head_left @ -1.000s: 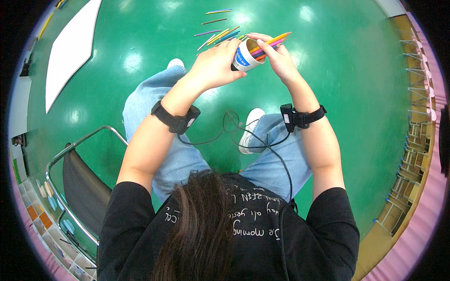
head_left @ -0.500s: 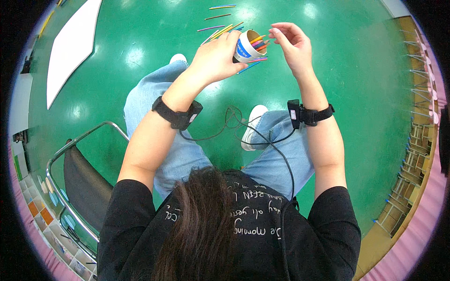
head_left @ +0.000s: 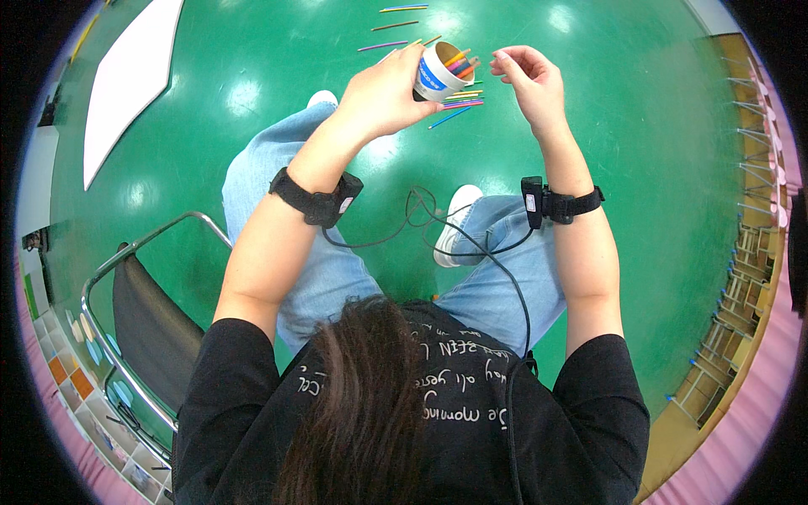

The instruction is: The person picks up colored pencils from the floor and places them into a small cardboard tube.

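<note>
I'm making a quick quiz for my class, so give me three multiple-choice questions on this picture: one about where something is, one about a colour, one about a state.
1. Where do the loose coloured pencils lie?
A. on the green floor
B. on the chair
C. on a lap

2. What colour is the floor?
A. grey
B. green
C. brown

3. How is the right hand?
A. gripping the cup
B. flat on the floor
C. empty beside the cup

Answers: 1 A, they are scattered on the floor beyond the cup. 2 B, it is glossy green all over. 3 C, only the left hand holds the cup; the right one's fingers are loosely curled, apart from it.
</note>
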Demonstrator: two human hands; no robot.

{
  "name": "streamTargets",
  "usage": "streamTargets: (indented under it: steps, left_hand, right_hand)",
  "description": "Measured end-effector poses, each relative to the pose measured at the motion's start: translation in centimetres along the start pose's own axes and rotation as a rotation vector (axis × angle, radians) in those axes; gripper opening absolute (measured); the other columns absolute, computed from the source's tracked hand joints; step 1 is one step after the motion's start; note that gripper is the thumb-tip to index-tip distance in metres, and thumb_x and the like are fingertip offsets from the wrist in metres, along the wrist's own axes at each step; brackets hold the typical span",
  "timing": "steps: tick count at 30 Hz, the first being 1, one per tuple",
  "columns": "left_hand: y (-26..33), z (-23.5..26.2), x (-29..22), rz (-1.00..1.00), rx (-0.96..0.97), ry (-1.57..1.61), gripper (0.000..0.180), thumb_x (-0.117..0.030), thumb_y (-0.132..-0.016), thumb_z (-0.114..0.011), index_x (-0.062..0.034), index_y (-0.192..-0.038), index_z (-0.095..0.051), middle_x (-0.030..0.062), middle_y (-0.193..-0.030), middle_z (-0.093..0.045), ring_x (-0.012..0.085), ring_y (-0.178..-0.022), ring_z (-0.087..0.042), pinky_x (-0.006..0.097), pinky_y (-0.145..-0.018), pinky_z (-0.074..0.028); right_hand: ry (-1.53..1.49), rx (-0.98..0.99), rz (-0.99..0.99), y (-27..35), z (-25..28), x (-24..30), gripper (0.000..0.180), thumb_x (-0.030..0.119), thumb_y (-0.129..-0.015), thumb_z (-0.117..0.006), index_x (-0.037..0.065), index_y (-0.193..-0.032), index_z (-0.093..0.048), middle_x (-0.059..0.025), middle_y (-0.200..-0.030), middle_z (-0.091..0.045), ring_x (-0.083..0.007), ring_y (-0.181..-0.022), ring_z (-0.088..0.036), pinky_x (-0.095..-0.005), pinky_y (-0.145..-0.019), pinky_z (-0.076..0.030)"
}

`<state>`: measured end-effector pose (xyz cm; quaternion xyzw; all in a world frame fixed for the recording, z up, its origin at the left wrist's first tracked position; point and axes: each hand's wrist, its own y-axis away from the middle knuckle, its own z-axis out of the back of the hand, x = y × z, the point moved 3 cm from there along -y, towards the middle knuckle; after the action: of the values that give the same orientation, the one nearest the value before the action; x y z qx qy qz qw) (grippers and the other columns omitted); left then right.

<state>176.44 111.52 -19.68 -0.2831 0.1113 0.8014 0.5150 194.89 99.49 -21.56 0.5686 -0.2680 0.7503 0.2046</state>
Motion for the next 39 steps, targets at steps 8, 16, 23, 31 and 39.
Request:
streamTargets:
  steps: [8, 16, 23, 31, 39]
  left_hand:
    - [-4.5, 4.4, 5.1, 0.039, -0.064, 0.385, 0.064, -0.033, -0.071, -0.079, -0.0003, -0.117, -0.049, 0.0122, -0.106, -0.062, 0.0187, -0.097, -0.061, 0.033, -0.085, -0.049]
    - [-3.6, 8.6, 6.3, 0.237, -0.197, 0.374, 0.068, -0.031, -0.073, -0.078, -0.0009, -0.124, -0.046, 0.0127, -0.111, -0.061, 0.0194, -0.103, -0.059, 0.034, -0.09, -0.048]
    - [-2.3, 11.0, 6.0, 0.201, -0.335, 0.226, 0.059, -0.018, -0.073, -0.077, 0.0007, -0.119, -0.046, 0.0151, -0.103, -0.063, 0.0211, -0.095, -0.062, 0.033, -0.081, -0.05]
    - [-3.0, 10.2, 4.5, 0.296, -0.202, 0.269, 0.069, -0.018, -0.073, -0.08, -0.0009, -0.129, -0.043, 0.0092, -0.116, -0.058, 0.0176, -0.107, -0.056, 0.032, -0.093, -0.044]
    - [-3.6, 9.8, 4.0, 0.342, -0.204, 0.194, 0.068, -0.013, -0.073, -0.079, -0.0001, -0.129, -0.043, 0.0096, -0.116, -0.059, 0.018, -0.107, -0.057, 0.032, -0.093, -0.045]
  right_hand:
    - [0.119, 0.151, -0.295, -5.0, 0.3, -7.4, 0.022, 0.022, -0.089, -0.058, 0.002, -0.096, -0.063, -0.004, -0.083, -0.067, -0.0108, -0.069, -0.062, -0.0244, -0.061, -0.048]
    - [0.373, 0.221, -0.566, -7.1, -1.6, -31.2, 0.027, 0.026, -0.087, -0.055, 0.003, -0.095, -0.068, -0.0071, -0.083, -0.069, -0.0151, -0.065, -0.064, -0.0304, -0.054, -0.052]
    - [0.663, 0.348, -0.492, -0.6, -7.2, -41.4, 0.032, 0.013, -0.073, -0.067, 0.005, -0.104, -0.067, -0.0184, -0.103, -0.066, -0.0309, -0.101, -0.062, -0.0381, -0.092, -0.047]
    - [0.813, 0.409, -0.496, 1.2, -7.3, -42.5, 0.03, 0.004, -0.072, -0.061, 0.014, -0.101, -0.06, -0.0127, -0.112, -0.049, -0.0336, -0.101, -0.056, -0.0431, -0.086, -0.048]
    - [1.054, 0.413, -0.374, 0.3, -6.3, -41.7, 0.019, 0.005, -0.072, -0.062, 0.012, -0.09, -0.06, -0.011, -0.1, -0.054, -0.0327, -0.096, -0.057, -0.0445, -0.08, -0.05]
